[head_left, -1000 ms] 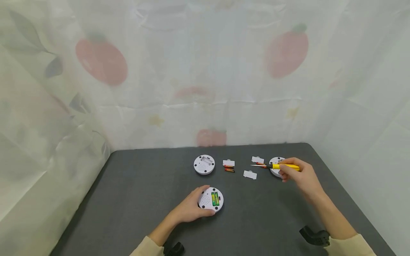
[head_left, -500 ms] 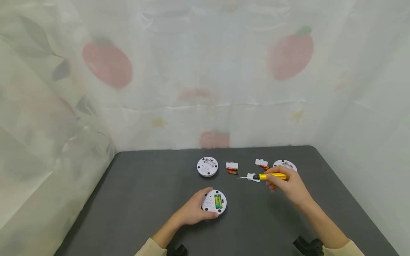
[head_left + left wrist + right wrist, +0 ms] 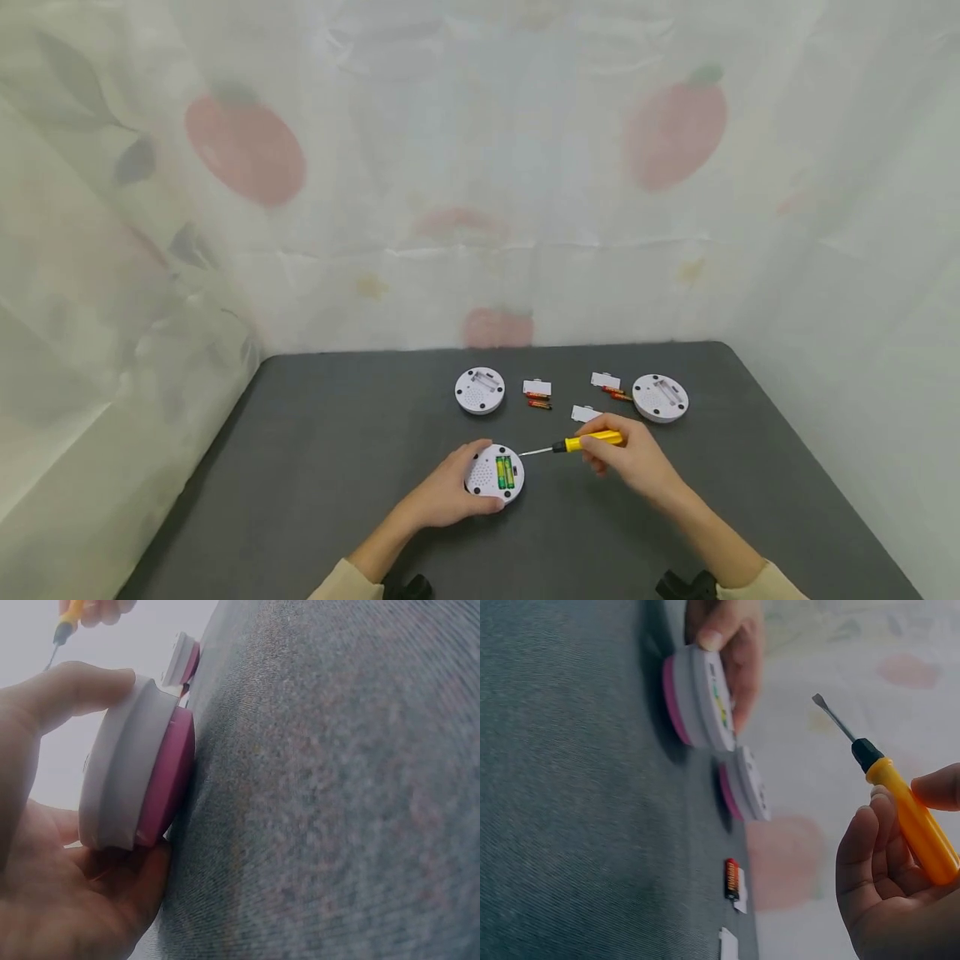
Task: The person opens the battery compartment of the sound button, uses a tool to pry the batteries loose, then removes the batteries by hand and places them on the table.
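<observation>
My left hand (image 3: 446,490) grips a round white device (image 3: 483,481) by its edge, thumb on the near side and fingers on the far side. Two green batteries (image 3: 505,472) lie side by side in its uncovered compartment. The left wrist view shows the device's pink underside (image 3: 169,776) close to the table. My right hand (image 3: 628,457) holds a screwdriver (image 3: 595,441) by its yellow handle. In the right wrist view its flat metal tip (image 3: 819,700) is bare. The tip points left, near the device's right edge; whether they touch I cannot tell.
Two more white devices with empty compartments, one at back centre (image 3: 480,391) and one at back right (image 3: 660,397), stand on the dark table (image 3: 337,433). Between them lie white covers (image 3: 537,387) and red-black batteries (image 3: 540,405). A patterned curtain (image 3: 375,167) hangs behind.
My right hand has carried the screwdriver left and nearer, from beside the back-right device to the device in my left hand. My left hand keeps its grip in about the same place.
</observation>
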`<act>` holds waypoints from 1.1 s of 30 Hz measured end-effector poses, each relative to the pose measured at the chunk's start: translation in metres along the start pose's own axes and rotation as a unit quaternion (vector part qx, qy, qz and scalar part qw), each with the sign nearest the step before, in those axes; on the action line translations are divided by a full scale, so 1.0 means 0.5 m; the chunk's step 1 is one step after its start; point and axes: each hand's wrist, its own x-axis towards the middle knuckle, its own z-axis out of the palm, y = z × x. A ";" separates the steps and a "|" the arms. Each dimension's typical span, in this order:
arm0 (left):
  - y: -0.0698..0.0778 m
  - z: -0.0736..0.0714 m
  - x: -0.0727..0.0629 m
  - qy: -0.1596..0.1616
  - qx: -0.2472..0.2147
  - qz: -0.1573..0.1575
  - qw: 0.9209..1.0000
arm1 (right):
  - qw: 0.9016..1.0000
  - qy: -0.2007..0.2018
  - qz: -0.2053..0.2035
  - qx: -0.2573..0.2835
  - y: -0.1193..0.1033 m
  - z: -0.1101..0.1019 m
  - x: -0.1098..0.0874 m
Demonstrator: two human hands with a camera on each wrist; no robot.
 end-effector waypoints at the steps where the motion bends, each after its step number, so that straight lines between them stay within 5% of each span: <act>1: 0.000 0.000 0.001 0.001 0.001 0.001 1.000 | 1.000 -0.004 0.003 -0.001 0.003 0.003 0.000; 20: -0.002 -0.005 0.003 -0.011 -0.001 -0.010 1.000 | 0.997 -0.055 0.012 -0.058 0.026 0.036 0.006; 33: -0.003 -0.002 0.005 -0.013 0.002 -0.019 1.000 | 0.988 -0.054 0.015 -0.142 0.015 0.055 0.015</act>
